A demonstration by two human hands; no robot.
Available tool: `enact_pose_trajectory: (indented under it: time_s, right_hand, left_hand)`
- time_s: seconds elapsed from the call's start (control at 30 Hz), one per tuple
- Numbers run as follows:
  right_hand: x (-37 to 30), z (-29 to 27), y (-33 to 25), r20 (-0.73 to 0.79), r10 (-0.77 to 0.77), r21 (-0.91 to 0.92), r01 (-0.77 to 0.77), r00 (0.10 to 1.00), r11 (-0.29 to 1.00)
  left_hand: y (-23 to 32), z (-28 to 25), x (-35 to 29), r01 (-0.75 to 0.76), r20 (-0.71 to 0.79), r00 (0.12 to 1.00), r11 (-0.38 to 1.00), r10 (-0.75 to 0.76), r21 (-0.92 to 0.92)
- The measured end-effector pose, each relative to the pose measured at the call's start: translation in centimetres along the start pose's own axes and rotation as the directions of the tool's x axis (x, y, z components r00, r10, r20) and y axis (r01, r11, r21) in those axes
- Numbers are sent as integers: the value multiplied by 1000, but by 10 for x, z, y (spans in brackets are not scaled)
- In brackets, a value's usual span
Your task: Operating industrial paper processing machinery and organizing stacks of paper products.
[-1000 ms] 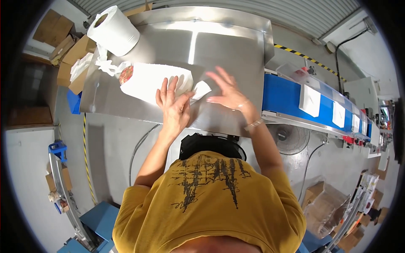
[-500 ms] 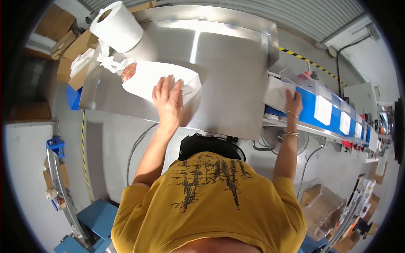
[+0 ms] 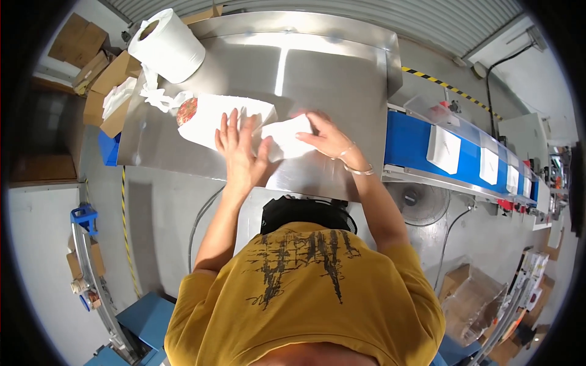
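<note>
A row of white flat packets [image 3: 207, 119] lies on the steel table [image 3: 342, 73], with a red patterned round piece [image 3: 187, 111] at its left end. My left hand [image 3: 240, 152] rests over the right part of this row, its fingers stretched out and spread. Beside it, my right hand [image 3: 329, 139] grips a white packet [image 3: 285, 137] by its right edge, between thumb and fingers. That packet is at the row's right end, close to my left thumb; whether it touches the row I cannot tell.
A large white paper roll [image 3: 174, 52] stands at the far left, with crumpled paper [image 3: 162, 97] by it. To the right, a blue conveyor belt [image 3: 408, 137] carries several white packets [image 3: 444, 149] under a clear cover. An open cardboard box [image 3: 116, 91] is left of the table.
My right hand has come left from the conveyor to the table, bringing a white packet to the row. Packets on the belt have shifted toward the table. My left hand stays on the row.
</note>
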State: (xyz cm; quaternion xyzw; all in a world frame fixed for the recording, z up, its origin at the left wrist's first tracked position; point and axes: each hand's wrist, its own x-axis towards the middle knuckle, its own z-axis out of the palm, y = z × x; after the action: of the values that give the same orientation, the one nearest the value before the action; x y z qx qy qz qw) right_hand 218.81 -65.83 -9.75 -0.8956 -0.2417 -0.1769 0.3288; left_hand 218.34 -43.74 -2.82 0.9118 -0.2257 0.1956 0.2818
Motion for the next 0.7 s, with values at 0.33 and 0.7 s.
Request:
enact_pose_trajectory:
  time_s: [0.33,0.7]
  right_hand:
    - [-143,-128,86,-540,774,182,-851,332,492]
    - [26,-13,-23,217,299,225,-345,929,911]
  left_hand:
    - [-22,9,-5,-42,-76,996,989,53,142]
    - [-10,-6,0,-36,85,996,999,34,23]
